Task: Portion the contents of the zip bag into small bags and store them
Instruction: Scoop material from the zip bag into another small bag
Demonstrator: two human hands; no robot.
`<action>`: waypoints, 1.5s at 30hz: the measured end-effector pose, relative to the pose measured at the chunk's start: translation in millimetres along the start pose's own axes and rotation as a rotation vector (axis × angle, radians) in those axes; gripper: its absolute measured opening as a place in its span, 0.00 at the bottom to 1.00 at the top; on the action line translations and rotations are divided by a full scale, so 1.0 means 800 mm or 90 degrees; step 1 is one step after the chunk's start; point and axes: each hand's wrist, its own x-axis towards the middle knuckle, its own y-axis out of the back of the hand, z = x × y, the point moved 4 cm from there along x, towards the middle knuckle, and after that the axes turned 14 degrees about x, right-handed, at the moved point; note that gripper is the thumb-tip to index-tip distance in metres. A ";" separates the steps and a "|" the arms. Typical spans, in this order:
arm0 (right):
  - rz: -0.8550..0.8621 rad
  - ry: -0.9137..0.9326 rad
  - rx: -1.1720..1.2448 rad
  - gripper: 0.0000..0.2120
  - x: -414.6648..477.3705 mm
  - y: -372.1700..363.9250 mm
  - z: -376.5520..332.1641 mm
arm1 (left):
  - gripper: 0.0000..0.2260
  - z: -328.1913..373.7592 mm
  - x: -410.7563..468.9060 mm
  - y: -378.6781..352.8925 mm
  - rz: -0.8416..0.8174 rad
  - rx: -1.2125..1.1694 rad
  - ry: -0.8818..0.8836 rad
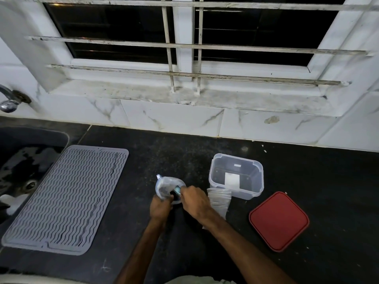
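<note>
A clear zip bag (166, 186) with dark contents stands open on the black counter, just in front of me. My left hand (161, 208) grips the bag's near side. My right hand (194, 199) reaches into the bag's mouth and pinches a small blue-green object (177, 189), perhaps a scoop. A stack of small clear bags (218, 201) lies to the right of my right hand, partly hidden by my wrist. Behind them stands an open clear plastic container (235, 175) with a white label inside. Its red lid (279, 221) lies flat further right.
A grey ribbed drying mat (67, 198) lies to the left, beside a dark sink (24, 167) with a tap (9, 99) above it. White marble tiles and a barred window sill (184, 95) rise behind the black counter (328, 181).
</note>
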 end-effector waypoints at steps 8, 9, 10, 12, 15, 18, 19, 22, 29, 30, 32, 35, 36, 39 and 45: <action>0.050 -0.072 0.171 0.10 0.001 -0.018 0.012 | 0.12 -0.015 0.010 0.006 0.038 -0.028 -0.033; 0.061 -0.089 0.206 0.09 0.002 -0.019 0.016 | 0.14 -0.014 0.012 0.006 0.034 -0.032 -0.032; 0.068 -0.105 0.237 0.09 0.002 -0.020 0.019 | 0.17 -0.014 0.014 0.006 0.027 -0.033 -0.036; 0.081 -0.131 0.294 0.07 0.002 -0.022 0.024 | 0.20 -0.011 0.015 0.005 0.014 -0.018 -0.046; 0.092 -0.170 0.344 0.06 0.005 -0.028 0.032 | 0.09 0.003 0.007 0.004 0.000 0.006 -0.053; 0.094 -0.200 0.354 0.08 0.009 -0.040 0.039 | 0.08 0.005 0.008 0.003 -0.010 -0.012 -0.028; 0.096 -0.206 0.355 0.09 0.011 -0.045 0.040 | 0.09 0.004 0.010 0.002 -0.011 -0.020 -0.024; 0.099 -0.218 0.350 0.10 0.012 -0.051 0.037 | 0.12 0.004 0.010 0.001 -0.020 -0.044 -0.026; 0.098 -0.250 0.358 0.10 0.014 -0.056 0.035 | 0.11 0.002 0.012 0.003 -0.007 -0.073 -0.025; 0.097 -0.258 0.360 0.09 0.014 -0.057 0.036 | 0.10 0.001 0.014 0.004 -0.005 -0.068 -0.029; 0.092 -0.263 0.364 0.09 0.015 -0.059 0.038 | 0.08 0.002 0.012 0.006 0.001 -0.049 -0.052; 0.093 -0.263 0.364 0.09 0.015 -0.060 0.037 | 0.09 0.004 0.011 0.012 0.043 -0.025 -0.077; 0.092 -0.262 0.360 0.09 0.015 -0.060 0.037 | 0.11 0.004 0.011 0.014 0.061 -0.022 -0.078; 0.094 -0.256 0.347 0.10 0.014 -0.057 0.035 | 0.13 0.000 0.012 0.018 0.108 -0.058 -0.062; 0.087 -0.251 0.350 0.08 0.011 -0.058 0.033 | 0.05 0.007 0.007 0.010 0.085 -0.138 -0.034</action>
